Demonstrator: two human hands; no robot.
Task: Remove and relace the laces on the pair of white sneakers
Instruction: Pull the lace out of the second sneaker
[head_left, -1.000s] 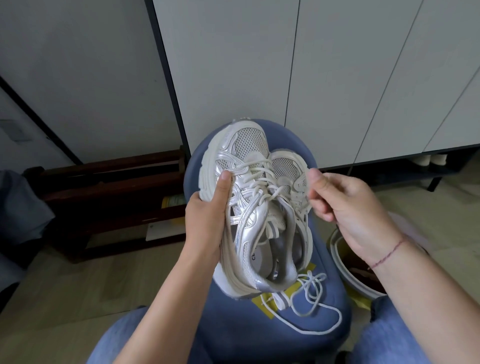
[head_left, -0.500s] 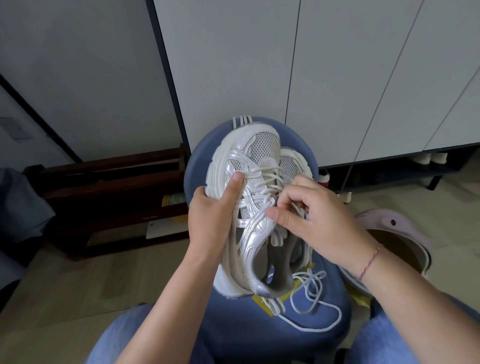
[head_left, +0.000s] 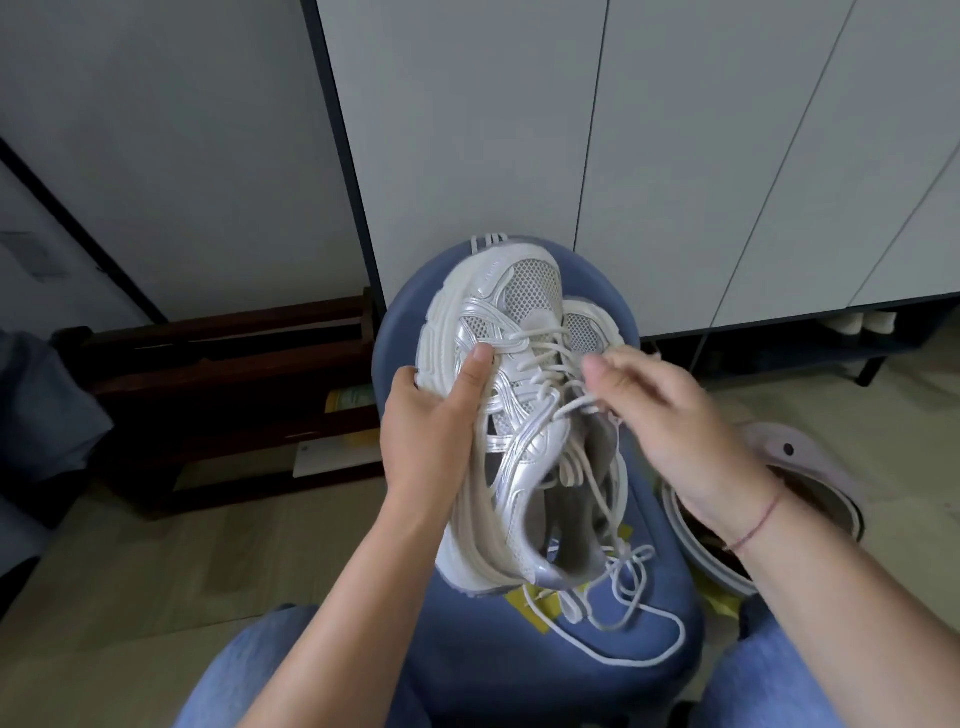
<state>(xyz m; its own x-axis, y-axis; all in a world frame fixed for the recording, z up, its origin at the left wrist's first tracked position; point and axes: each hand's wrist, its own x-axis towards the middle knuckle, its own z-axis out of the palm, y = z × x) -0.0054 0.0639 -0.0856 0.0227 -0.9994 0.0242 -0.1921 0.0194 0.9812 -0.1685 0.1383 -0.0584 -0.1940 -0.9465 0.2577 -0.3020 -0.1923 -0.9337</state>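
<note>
Unlacing: one crossing comes loose.
My right hand (head_left: 675, 431), pulled back, pinches white cord lace (head_left: 570, 407); left hand (head_left: 431, 431) grips silver-white mesh sneaker (head_left: 519, 457).

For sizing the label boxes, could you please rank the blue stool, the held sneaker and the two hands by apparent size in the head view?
1. blue stool
2. held sneaker
3. left hand and right hand: much alike, so unranked.

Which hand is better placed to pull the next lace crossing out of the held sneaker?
Right. The right hand pinches a lace loop just over the eyelets of the sneaker, so it only needs to pull. The left hand grips the sneaker's side and steadies it.
</note>
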